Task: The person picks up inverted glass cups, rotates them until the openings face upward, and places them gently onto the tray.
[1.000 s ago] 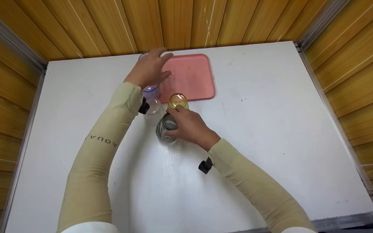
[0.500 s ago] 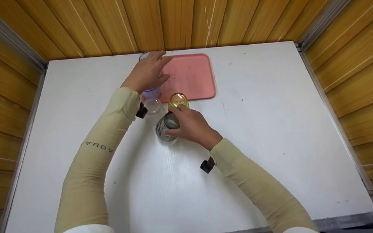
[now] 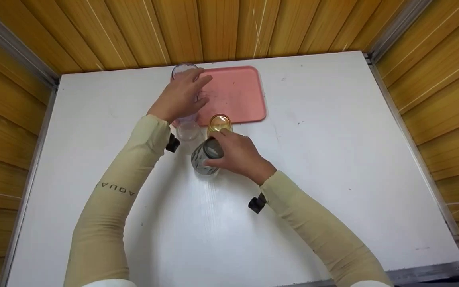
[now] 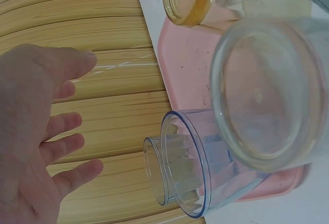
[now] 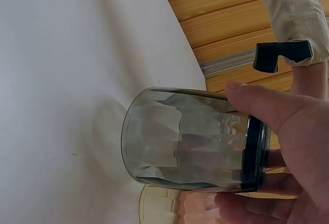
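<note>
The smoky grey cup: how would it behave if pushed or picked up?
The smoky grey cup seems stiff: it shows no bending in the right hand. Its glossy surface may be slippery, and its round shape could let it roll if tipped over.

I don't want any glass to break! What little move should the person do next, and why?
Maybe ease the grey glass slightly away from the yellow glass. The right hand already grips it, and the two glasses look very close together, so they might knock.
</note>
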`<state>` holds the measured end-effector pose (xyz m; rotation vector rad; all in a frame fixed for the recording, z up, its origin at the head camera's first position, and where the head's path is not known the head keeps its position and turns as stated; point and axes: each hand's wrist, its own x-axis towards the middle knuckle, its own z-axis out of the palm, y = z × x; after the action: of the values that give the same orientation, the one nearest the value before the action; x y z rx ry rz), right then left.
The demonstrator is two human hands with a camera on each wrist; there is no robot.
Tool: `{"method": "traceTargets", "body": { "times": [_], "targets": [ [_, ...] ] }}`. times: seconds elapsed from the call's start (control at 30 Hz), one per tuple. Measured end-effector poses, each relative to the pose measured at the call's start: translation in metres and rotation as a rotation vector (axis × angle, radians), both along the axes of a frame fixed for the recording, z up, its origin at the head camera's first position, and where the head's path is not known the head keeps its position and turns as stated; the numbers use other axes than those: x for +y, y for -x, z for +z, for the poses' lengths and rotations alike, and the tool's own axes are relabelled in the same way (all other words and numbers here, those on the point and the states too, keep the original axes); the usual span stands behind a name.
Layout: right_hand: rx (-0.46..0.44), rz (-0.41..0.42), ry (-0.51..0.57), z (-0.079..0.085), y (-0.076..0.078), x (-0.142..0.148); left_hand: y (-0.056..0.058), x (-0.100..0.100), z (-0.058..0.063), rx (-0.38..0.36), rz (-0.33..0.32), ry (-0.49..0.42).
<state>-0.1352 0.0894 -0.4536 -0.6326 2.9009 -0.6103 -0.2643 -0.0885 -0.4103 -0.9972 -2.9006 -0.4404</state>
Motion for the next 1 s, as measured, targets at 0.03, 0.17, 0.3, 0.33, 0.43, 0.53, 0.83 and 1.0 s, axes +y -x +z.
{"method": "traceTargets", "body": {
  "times": [0.03,0.17,0.3,0.33,0.43,0.53,0.83,1.0],
  "targets": [
    [-0.005,-0.002,0.002,0.0,0.0,0.0,-0.001,0.0,0.0,-0.002,0.0,-0.003],
    [-0.023,-0.01,0.01,0.0,0.0,0.001,-0.006,-0.001,0.0,-0.013,0.0,0.002],
    [-0.042,-0.025,0.023,0.0,0.0,0.001,-0.01,-0.001,0.002,-0.022,-0.007,0.001],
    [-0.048,-0.03,0.028,0.0,0.0,0.002,-0.011,-0.001,0.002,-0.02,-0.01,-0.002],
    [-0.064,-0.042,0.044,-0.001,0.0,0.002,-0.014,-0.003,0.003,-0.01,-0.015,0.001],
    [-0.073,-0.047,0.072,-0.001,0.0,0.003,-0.018,-0.004,0.003,0.002,-0.025,0.008],
    [-0.068,-0.052,0.133,0.0,-0.001,0.007,-0.023,-0.008,0.002,0.041,-0.068,0.01],
    [-0.07,-0.06,0.152,-0.001,-0.002,0.009,-0.027,-0.008,0.001,0.061,-0.086,0.016]
  ]
}}
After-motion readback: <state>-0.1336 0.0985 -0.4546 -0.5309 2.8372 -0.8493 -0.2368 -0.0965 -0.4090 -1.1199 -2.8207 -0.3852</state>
